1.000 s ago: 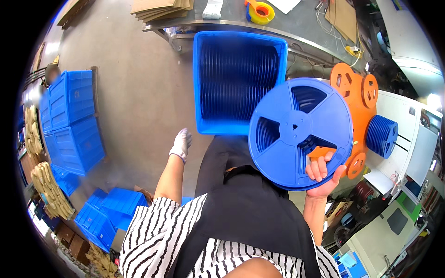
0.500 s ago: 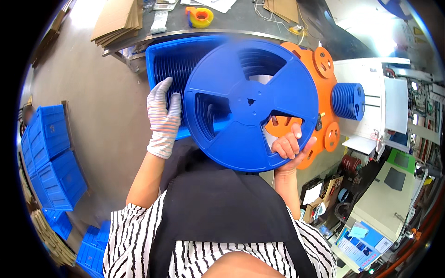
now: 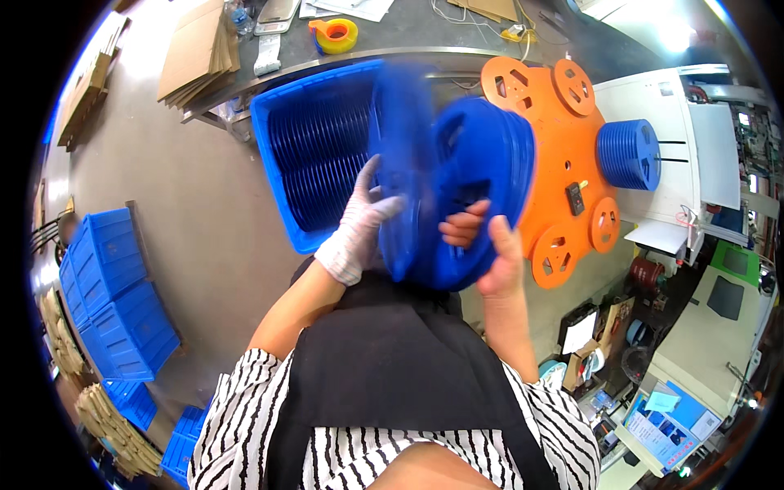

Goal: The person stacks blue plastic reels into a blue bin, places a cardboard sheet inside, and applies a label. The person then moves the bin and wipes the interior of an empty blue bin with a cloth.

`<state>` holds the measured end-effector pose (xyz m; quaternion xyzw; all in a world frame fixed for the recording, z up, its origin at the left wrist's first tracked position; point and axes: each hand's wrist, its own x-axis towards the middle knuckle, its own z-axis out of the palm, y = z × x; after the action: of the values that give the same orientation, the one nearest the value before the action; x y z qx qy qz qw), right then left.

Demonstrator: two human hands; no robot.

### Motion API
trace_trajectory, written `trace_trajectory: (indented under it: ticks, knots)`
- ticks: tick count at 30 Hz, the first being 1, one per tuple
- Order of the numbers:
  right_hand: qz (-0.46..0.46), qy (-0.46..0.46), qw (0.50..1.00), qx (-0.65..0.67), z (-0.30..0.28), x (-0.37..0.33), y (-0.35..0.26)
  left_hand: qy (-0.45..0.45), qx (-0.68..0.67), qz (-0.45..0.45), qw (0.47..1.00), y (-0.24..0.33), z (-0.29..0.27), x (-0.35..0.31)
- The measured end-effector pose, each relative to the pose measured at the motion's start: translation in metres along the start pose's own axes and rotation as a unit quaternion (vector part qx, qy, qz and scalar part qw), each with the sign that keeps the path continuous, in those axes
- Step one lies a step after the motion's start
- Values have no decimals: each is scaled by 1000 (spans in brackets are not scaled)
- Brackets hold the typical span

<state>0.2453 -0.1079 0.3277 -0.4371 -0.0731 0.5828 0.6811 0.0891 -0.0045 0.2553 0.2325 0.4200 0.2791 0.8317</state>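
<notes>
My right hand [image 3: 490,245] is bare. Its fingers reach through a cut-out of a stack of blue plastic reels [image 3: 514,163], with the thumb outside at the right. The stack is turned partly edge-on. At its left, further blue reels [image 3: 408,106] lean apart from it, smeared by motion. My left hand [image 3: 359,224], in a striped white glove, rests against these leaning reels with its fingers stretched and spread. Left of them stands a blue bin [image 3: 287,214] holding rows of upright blue reels [image 3: 314,131].
An orange rack with round discs [image 3: 563,131] stands at the right. Beyond it, more blue reels [image 3: 633,155] sit on rods. The grey workbench [image 3: 392,33] bears a tape roll [image 3: 335,37] and cardboard sheets [image 3: 200,57]. Blue crates [image 3: 122,294] are stacked at far left.
The reel stack has turned from face-on to partly edge-on and split into two groups. My left hand has moved right, from over the bin to the reels. My right hand keeps its grip.
</notes>
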Motion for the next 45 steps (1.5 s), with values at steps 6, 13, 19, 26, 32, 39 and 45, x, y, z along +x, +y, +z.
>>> trace_trajectory:
  ticks: [6,13,19,26,32,39,45]
  knots:
    - [-88,117,984,-106,-91,10,-25,-245,-419,-56,873,16,-33,-12]
    - [2,204,765,-611,-262,101,47,-231,-440,-35,867,11,-33,-13]
    - [63,111,626,-770,-354,134,97,-155,-446,-21,881,-28,-68,19]
    - [22,138,504,-852,-355,123,119,-148,-533,3,833,-44,-130,33]
    - [-155,176,500,-834,-292,119,133,18,-468,59,881,-93,-194,-4]
    - [-185,-242,556,-773,-125,234,282,167,-445,89,875,-121,-233,-44]
    - [-237,-361,458,-777,1,376,443,218,-427,88,873,-159,-269,-28]
